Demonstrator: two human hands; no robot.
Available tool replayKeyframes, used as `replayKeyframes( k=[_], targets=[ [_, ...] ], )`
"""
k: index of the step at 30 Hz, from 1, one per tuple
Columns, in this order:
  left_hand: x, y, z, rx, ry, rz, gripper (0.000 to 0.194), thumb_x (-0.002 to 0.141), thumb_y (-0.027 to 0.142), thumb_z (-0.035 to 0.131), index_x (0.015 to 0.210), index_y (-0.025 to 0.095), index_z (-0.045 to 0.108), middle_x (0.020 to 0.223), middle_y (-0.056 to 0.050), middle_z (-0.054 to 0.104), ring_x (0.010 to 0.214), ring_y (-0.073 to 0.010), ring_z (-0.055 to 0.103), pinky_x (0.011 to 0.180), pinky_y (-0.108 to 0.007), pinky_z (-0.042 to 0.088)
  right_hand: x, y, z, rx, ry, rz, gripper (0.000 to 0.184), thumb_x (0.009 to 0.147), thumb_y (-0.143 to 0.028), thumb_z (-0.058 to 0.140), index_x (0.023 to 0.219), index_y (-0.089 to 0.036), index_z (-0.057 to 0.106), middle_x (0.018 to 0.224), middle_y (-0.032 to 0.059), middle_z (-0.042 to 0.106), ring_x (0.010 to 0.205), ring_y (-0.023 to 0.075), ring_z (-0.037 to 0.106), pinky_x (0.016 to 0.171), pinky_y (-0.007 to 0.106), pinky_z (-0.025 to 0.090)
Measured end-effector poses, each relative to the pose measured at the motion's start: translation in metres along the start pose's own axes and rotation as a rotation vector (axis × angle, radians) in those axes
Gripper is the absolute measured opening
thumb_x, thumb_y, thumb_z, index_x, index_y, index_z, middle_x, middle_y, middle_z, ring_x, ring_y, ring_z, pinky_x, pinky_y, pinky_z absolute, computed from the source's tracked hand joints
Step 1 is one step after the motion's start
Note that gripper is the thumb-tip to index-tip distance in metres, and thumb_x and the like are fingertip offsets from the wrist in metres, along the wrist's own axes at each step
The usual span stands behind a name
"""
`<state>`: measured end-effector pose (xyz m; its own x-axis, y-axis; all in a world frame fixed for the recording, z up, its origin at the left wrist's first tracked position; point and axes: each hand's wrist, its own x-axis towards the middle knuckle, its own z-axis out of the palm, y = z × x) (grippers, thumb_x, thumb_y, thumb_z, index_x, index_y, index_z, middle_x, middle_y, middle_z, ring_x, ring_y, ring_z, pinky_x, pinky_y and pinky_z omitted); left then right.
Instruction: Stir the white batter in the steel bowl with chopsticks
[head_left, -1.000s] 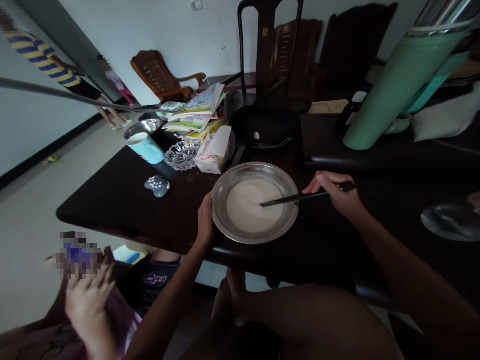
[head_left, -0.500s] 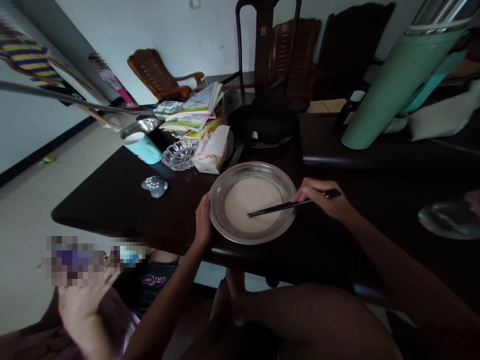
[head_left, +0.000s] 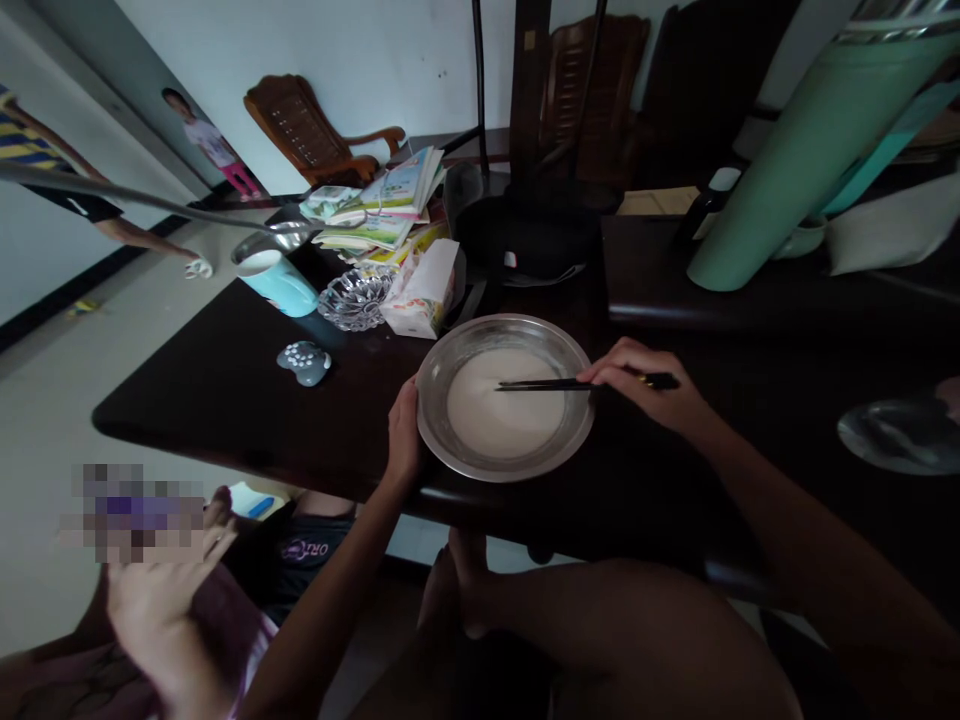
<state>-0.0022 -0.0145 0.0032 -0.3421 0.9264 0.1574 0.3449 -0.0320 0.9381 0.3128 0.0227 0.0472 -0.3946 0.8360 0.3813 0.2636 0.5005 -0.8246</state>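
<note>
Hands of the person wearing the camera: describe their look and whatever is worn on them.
The left hand and right hand are both ungloved. No sleeve, watch or bracelet shows on the left forearm or right forearm. Fine markings can't be made out.

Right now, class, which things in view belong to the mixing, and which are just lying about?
In use:
- metal bowl, left hand at its side
- pale liquid inside
- black chopsticks, in the right hand

Lying about:
- light-blue mug
- glass dish
- booklets
- green flask
</note>
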Motion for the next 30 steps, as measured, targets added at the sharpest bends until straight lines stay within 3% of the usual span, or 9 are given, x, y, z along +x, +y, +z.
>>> replayKeyframes(
  k=[4,9,11,15,18,21,23,27,30],
  targets=[
    [-0.0001,-0.0011,0.0000,0.004,-0.005,0.008,0.044,0.096,0.039,0.034,0.116,0.015,0.066,0.122,-0.008,0.067,0.116,-0.0238,0.058,0.106,-0.035,0.041,0.0002,0.0020,-0.0054,0.083,0.163,0.042,0.038,0.095,-0.043,0.055,0.064,-0.026,0.069,0.070,0.0021,0.073,0.069,0.0202,0.066,0.068,0.037,0.051],
    [0.0003,-0.0025,0.0009,-0.012,0.005,-0.009,0.047,0.096,0.044,0.034,0.116,0.015,0.065,0.118,-0.009,0.068,0.113,-0.0234,0.059,0.103,-0.035,0.042,-0.0004,-0.0006,0.0011,0.041,-0.022,0.005,0.028,0.093,-0.040,0.059,0.075,-0.025,0.074,0.080,0.0035,0.075,0.077,0.0201,0.067,0.069,0.035,0.051],
    [0.0008,-0.0038,0.0011,-0.022,0.009,-0.010,0.048,0.096,0.046,0.034,0.115,0.014,0.065,0.117,-0.009,0.069,0.112,-0.0230,0.059,0.102,-0.035,0.043,0.0005,0.0006,0.0001,0.001,0.006,-0.014,0.023,0.091,-0.040,0.062,0.080,-0.025,0.075,0.083,0.0040,0.075,0.079,0.0206,0.066,0.071,0.035,0.051],
    [0.0016,-0.0061,0.0010,-0.018,0.004,-0.010,0.049,0.095,0.047,0.035,0.115,0.014,0.065,0.119,-0.009,0.068,0.113,-0.0233,0.059,0.103,-0.035,0.042,0.0009,0.0049,-0.0071,0.102,0.178,0.029,0.040,0.095,-0.044,0.055,0.062,-0.024,0.068,0.066,0.0028,0.071,0.066,0.0193,0.066,0.067,0.036,0.051],
    [0.0015,-0.0060,0.0015,-0.025,0.021,-0.021,0.050,0.095,0.048,0.036,0.116,0.014,0.066,0.121,-0.009,0.068,0.115,-0.0239,0.059,0.105,-0.035,0.041,-0.0003,0.0036,-0.0039,0.150,0.081,0.044,0.041,0.095,-0.042,0.054,0.062,-0.024,0.068,0.068,0.0024,0.072,0.066,0.0186,0.066,0.067,0.035,0.052],
    [0.0010,-0.0042,0.0028,-0.034,0.034,-0.025,0.051,0.096,0.049,0.035,0.117,0.015,0.067,0.120,-0.009,0.069,0.115,-0.0240,0.059,0.104,-0.035,0.042,-0.0001,0.0015,0.0014,0.063,-0.022,0.010,0.024,0.092,-0.036,0.060,0.077,-0.024,0.074,0.082,0.0035,0.076,0.078,0.0197,0.068,0.072,0.035,0.052],
    [0.0007,-0.0031,0.0032,-0.030,0.037,-0.029,0.052,0.096,0.049,0.035,0.117,0.014,0.067,0.120,-0.009,0.069,0.115,-0.0239,0.059,0.103,-0.034,0.043,0.0007,0.0023,0.0006,0.025,0.028,-0.008,0.019,0.091,-0.035,0.062,0.080,-0.025,0.075,0.083,0.0037,0.076,0.080,0.0199,0.068,0.073,0.035,0.051],
    [0.0009,-0.0033,0.0025,-0.028,0.028,-0.044,0.050,0.095,0.047,0.036,0.117,0.014,0.066,0.121,-0.008,0.068,0.116,-0.0231,0.059,0.103,-0.033,0.043,0.0008,0.0050,-0.0037,0.131,0.152,0.029,0.039,0.096,-0.039,0.054,0.062,-0.023,0.068,0.069,0.0021,0.073,0.067,0.0183,0.067,0.067,0.034,0.051],
    [0.0014,-0.0043,0.0020,-0.031,0.021,-0.028,0.049,0.096,0.045,0.035,0.118,0.014,0.066,0.121,-0.008,0.068,0.116,-0.0232,0.059,0.103,-0.033,0.043,-0.0003,0.0030,0.0007,0.135,0.048,0.026,0.037,0.095,-0.039,0.055,0.065,-0.023,0.070,0.072,0.0024,0.073,0.069,0.0185,0.067,0.067,0.033,0.051]
  ],
)
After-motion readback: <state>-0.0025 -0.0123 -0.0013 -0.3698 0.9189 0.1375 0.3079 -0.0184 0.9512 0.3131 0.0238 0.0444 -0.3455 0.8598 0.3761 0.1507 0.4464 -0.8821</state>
